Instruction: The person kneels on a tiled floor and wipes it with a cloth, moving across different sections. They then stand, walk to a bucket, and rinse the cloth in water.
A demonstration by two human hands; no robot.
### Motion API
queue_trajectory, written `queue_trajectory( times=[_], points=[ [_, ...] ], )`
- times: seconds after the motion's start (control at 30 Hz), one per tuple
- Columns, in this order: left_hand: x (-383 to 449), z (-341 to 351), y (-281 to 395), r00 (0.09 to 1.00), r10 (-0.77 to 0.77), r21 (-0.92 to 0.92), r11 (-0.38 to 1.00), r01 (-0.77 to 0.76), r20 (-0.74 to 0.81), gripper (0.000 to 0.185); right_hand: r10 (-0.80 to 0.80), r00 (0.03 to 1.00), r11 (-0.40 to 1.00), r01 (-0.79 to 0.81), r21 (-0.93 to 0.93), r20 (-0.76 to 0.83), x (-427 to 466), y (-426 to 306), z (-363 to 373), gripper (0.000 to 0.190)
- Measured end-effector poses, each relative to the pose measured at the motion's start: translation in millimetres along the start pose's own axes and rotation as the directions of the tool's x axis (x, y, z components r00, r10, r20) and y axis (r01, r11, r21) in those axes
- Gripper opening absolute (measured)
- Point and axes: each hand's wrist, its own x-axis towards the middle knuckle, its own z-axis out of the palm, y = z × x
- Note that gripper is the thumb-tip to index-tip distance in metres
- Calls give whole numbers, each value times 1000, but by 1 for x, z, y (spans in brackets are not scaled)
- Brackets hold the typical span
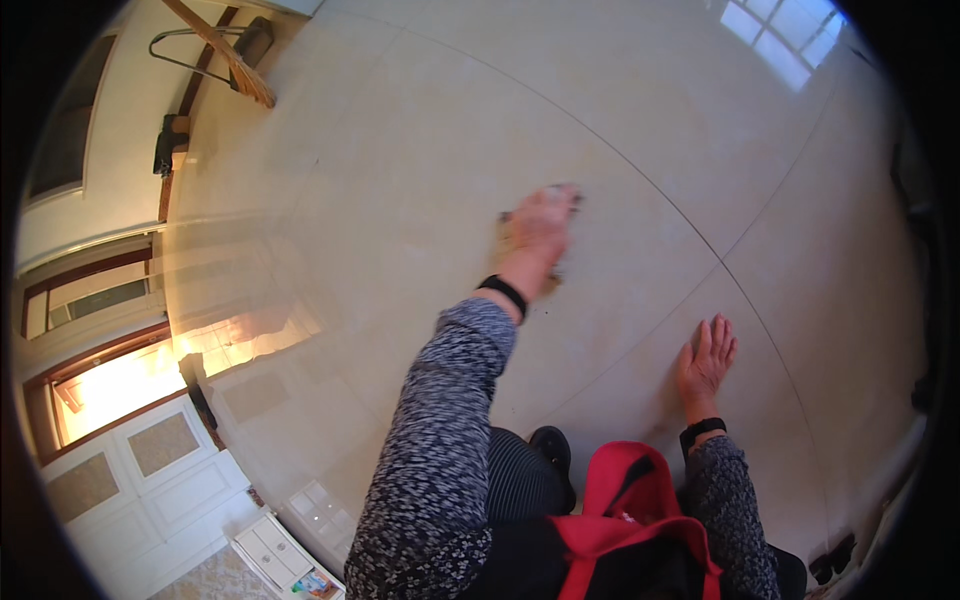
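My left hand (540,225) reaches forward to the middle of the view, low over the pale tiled floor (420,247). It is motion-blurred, and something dark-edged and partly brown shows around and beneath it, largely hidden by the hand; I cannot tell what it is. Small dark specks lie on the floor near that wrist. My right hand (706,364) rests flat on the floor near a tile joint, fingers apart, holding nothing. Black bands circle both wrists. A red and black apron (630,517) shows below, beside a dark shoe (553,457).
At the upper left a straw broom (240,71) leans by a metal-framed chair or stand (259,41). A dark object (166,146) sits along the left wall. White doors (172,487) and a small white cabinet (277,555) are at the lower left. Dark shoes (832,559) lie at the lower right.
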Motion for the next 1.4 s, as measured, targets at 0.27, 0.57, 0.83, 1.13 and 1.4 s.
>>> queue_trajectory(
  times=[0.27, 0.57, 0.83, 1.13, 1.4],
  points=[
    [-263, -97, -145, 655, -744, 208, 667, 715, 133, 50, 17, 1000, 1000, -16, 7, -26, -1, 1, 1, 51],
    [-195, -66, 28, 991, -132, -275, 952, 136, 35, 36, -64, 998, 998, 64, 8, 24, -1, 9, 0, 50],
    [-109, -19, 91, 992, 10, -159, 987, 10, 125, 39, -100, 909, 983, 29, 180, 404, 35, 132, -47, 36],
    [-349, -76, -102, 603, -790, 145, 614, 776, 114, 50, 168, 839, 944, 14, -329, 518, 9, 328, -158, 33],
    [-386, -174, -98, 338, -911, 440, 411, 798, 238, 33, 158, 884, 967, -47, -252, 441, -2, 394, -153, 31]
  ],
)
